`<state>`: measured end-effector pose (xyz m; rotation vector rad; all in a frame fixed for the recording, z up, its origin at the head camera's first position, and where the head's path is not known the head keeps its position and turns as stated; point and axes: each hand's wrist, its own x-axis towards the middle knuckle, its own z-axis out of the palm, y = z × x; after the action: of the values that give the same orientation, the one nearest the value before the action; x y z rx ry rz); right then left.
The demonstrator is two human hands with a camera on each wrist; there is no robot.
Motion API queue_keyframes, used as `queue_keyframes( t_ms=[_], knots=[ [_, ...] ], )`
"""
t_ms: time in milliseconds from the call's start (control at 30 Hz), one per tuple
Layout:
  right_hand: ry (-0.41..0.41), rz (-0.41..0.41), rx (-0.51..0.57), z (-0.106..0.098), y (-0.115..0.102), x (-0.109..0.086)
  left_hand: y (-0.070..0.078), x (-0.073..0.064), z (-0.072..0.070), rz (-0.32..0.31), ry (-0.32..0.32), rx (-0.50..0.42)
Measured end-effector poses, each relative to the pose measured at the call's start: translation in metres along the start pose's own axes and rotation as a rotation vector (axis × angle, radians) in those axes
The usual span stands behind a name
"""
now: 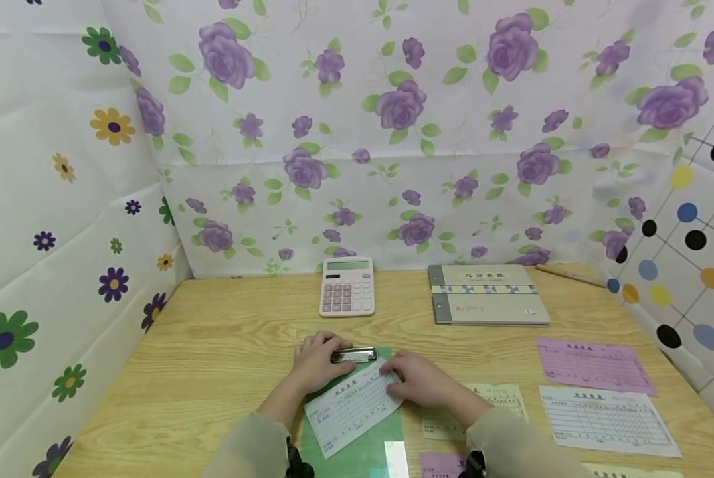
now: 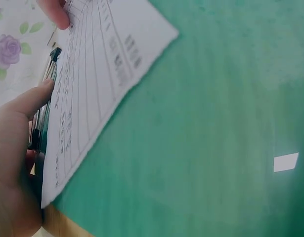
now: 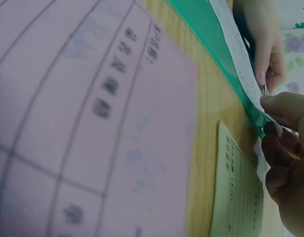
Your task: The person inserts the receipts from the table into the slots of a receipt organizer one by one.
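On the table (image 1: 201,362), the metal clip (image 1: 354,355) of a green clipboard (image 1: 364,451) is gripped by the left hand (image 1: 317,364). A pink calculator (image 1: 347,285) is placed near the far edge. Over the clipboard, a white slip (image 1: 351,410) is held slantwise, its right end pinched by the right hand (image 1: 424,380). Farther right, a ledger (image 1: 488,305) is set near the far edge; a pink slip (image 1: 596,366) is laid near the right edge.

Left hand (image 1: 319,362), gripping the metal clip (image 1: 354,354) at its left end; right hand (image 1: 421,380), just right of the clip, thumb and fingers pinching; two sleeved forearms (image 1: 246,441), on the clip's near side.
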<state>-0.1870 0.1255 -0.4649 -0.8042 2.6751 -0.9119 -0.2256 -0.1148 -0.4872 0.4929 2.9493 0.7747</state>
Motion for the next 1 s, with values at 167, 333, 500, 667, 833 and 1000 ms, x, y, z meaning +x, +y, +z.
queue_keyframes(
  t_ms=[167, 333, 500, 667, 833, 1000],
  knots=[
    [0.009, 0.013, -0.064, 0.0038, -0.0025, 0.0002, 0.0026, 0.0031, 0.0015, -0.026, 0.002, -0.037],
    [0.029, -0.007, -0.164, 0.0053, -0.0034, 0.0004, 0.0019, 0.0054, 0.0027, -0.003, 0.020, 0.000],
    [0.035, -0.034, -0.248, 0.0057, -0.0062, 0.0004, 0.0007, 0.0061, 0.0015, 0.110, 0.074, 0.097],
    [0.031, -0.031, -0.299, 0.0058, -0.0099, 0.0003, -0.0017, 0.0068, 0.0003, 0.245, 0.112, 0.197],
    [0.033, -0.039, -0.323, 0.0064, -0.0098, -0.0002, -0.0030, 0.0087, 0.0007, 0.316, 0.115, 0.226],
    [0.047, -0.057, -0.340, 0.0093, -0.0061, -0.0019, -0.0013, 0.0091, 0.0010, 0.332, 0.099, 0.232]
  ],
)
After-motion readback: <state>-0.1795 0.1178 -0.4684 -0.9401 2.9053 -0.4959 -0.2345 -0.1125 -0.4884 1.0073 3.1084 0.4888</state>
